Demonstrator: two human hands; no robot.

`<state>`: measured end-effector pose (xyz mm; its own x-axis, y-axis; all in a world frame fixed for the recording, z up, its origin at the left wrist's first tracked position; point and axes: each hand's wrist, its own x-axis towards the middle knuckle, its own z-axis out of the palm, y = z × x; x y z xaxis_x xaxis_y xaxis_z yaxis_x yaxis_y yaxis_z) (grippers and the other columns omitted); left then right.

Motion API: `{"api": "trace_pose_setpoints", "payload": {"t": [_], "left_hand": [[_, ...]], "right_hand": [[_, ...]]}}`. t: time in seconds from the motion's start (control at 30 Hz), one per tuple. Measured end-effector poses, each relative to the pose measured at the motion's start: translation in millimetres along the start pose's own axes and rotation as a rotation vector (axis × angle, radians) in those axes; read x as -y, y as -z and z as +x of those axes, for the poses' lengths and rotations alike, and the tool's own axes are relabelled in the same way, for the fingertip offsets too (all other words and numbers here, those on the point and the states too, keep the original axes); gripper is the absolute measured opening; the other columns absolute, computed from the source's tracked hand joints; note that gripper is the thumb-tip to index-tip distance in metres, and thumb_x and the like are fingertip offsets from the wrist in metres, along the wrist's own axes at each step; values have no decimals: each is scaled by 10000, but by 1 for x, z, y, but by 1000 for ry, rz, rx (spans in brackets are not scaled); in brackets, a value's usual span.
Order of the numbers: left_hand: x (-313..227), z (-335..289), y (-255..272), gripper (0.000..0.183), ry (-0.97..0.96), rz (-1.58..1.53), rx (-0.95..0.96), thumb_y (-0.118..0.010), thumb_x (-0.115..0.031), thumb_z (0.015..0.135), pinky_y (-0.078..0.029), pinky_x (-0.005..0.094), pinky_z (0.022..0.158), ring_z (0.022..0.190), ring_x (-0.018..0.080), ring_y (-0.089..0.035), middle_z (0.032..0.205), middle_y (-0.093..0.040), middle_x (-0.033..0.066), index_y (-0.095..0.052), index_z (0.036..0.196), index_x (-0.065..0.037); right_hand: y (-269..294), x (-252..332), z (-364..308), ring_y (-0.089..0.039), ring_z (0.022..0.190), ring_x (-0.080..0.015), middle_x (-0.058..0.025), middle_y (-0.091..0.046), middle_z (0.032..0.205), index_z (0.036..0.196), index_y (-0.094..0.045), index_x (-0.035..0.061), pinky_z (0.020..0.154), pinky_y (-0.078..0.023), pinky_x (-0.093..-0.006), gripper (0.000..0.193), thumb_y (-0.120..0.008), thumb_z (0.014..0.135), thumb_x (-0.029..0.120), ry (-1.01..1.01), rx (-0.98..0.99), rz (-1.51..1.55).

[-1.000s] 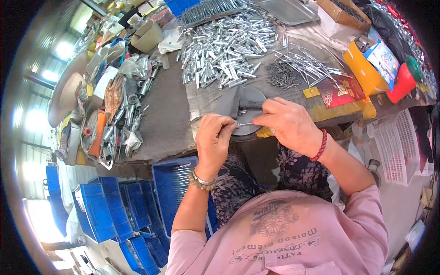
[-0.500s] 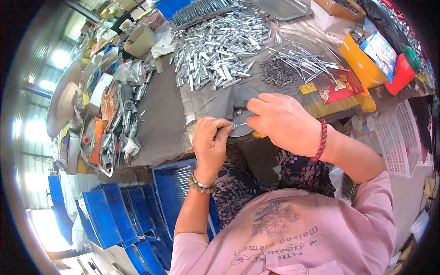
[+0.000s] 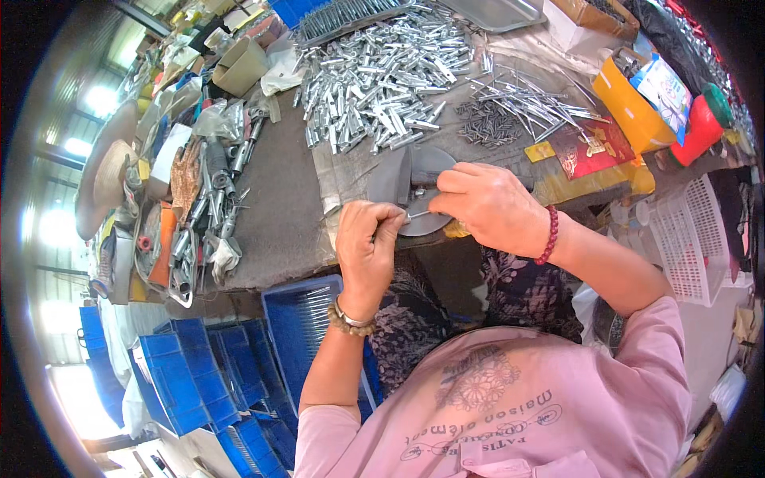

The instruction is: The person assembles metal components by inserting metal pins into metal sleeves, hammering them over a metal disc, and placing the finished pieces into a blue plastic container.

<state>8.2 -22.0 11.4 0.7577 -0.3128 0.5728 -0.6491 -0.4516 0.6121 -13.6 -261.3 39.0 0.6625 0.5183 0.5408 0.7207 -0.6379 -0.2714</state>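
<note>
Over a round grey metal plate [image 3: 424, 226] at the bench's front edge, both my hands are closed in pinches. My right hand [image 3: 488, 205] grips a thin silver rod [image 3: 420, 213] that points left. The rod's other end meets the fingertips of my left hand [image 3: 365, 239], which pinch a small metal piece mostly hidden by the fingers. Behind the hands stands a grey angled sheet-metal part [image 3: 390, 177] beside the plate. Farther back lie a heap of silver metal tubes [image 3: 382, 80], a bundle of thin rods [image 3: 542, 103] and a pile of small dark pins [image 3: 488, 124].
Hand tools [image 3: 211, 191] and a cardboard box [image 3: 241, 67] crowd the bench's left. A yellow box [image 3: 629, 99], a red packet [image 3: 590, 151] and a red container with green end [image 3: 701, 123] stand right. Blue bins [image 3: 179, 374] and a blue crate [image 3: 299, 319] sit below left.
My right hand has turned slightly and shifted a little lower and to the right, showing more of the rod. My left hand stays nearly in place.
</note>
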Motion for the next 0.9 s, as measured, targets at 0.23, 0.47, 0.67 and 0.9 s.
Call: {"api": "trace_pose_setpoints", "payload": {"t": [0.23,0.47,0.67,0.9], "left_hand": [[0,-3,7,104,44,-27,47,-786,-3,870,-507,378,817,916,281,-645,951,-714,89,-744,961,-32],[2,-5,18,103,90,-86,53,-779,10,884,-528,352,879,984,252,-686,987,-739,101,-775,984,-12],[-5,-4,22,96,46,113,85,-798,-12,866,-521,361,844,939,264,-671,971,-711,90,-780,959,-22],[-3,-4,24,121,147,7,107,-815,-37,858,-521,355,785,876,260,-661,911,-675,88,-769,966,-6]], "right_hand": [[-2,1,0,-650,882,-274,-60,-572,878,949,-772,104,760,-551,-402,179,-684,797,75,-14,-26,-42],[-1,-1,2,-644,867,-265,-53,-561,858,962,-800,119,748,-545,-396,195,-682,812,82,-17,-13,-36],[11,9,5,-638,980,-275,-60,-627,989,1033,-790,110,858,-526,-424,237,-695,817,92,-13,45,-112],[10,-3,-2,-647,1031,-306,-95,-652,1127,1228,-749,97,924,-527,-434,440,-708,799,13,-199,5,-198]]}}
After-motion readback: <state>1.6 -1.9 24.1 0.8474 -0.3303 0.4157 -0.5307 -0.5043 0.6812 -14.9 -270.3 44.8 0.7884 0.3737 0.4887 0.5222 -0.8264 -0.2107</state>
